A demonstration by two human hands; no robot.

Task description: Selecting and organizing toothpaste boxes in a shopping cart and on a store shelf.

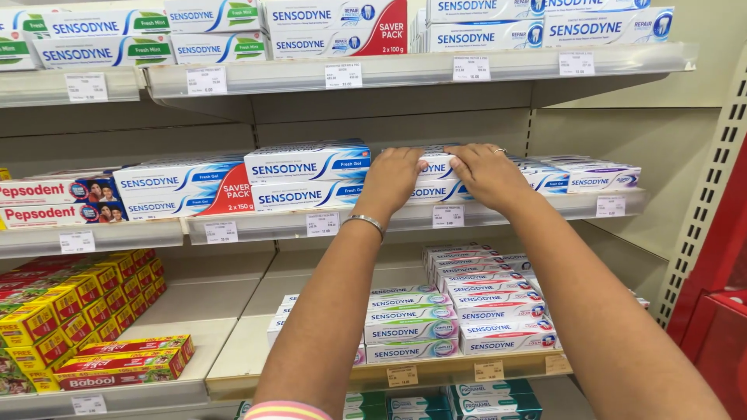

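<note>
Head view: left hand (395, 180) and right hand (489, 175) rest flat, fingers unclenched, on the centre-frame toothpaste box stack (437, 190); its long axis runs left-right along the shelf (498, 214).

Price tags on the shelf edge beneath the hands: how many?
4 price tags: one far left, one left of the left hand, one between both arms, one far right. The right hand's arm may hide another.

Stack of white-and-blue toothpaste cartons (437, 180) lying flat on the middle shelf, long printed faces turned towards the near edge. The upper carton lies level on the lower one. The stack sits between similar cartons to its left and right.
</note>
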